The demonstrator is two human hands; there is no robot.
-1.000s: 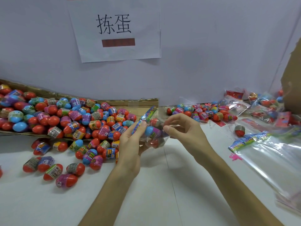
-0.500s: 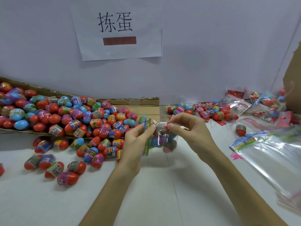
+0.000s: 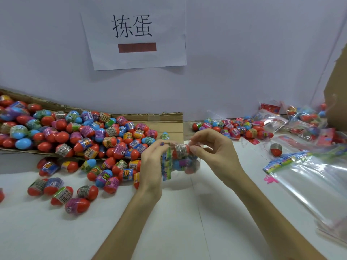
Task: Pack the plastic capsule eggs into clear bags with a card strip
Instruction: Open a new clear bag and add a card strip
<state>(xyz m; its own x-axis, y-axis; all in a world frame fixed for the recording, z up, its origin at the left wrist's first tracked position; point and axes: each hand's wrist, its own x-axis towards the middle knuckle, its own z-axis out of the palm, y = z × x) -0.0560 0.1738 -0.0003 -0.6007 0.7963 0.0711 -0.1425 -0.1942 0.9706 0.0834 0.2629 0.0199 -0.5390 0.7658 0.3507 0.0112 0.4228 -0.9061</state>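
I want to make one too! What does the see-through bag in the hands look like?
The clear bag is thin, crinkly plastic, held above the white table. Inside are several capsule eggs: a red one with a printed band on top, blue and purple below. A colourful card strip stands upright along its left edge. The left hand grips that side; the right hand pinches the top right.

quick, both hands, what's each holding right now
Left hand: pinching the card strip on the clear bag.
Right hand: pinching the clear bag's top edge.
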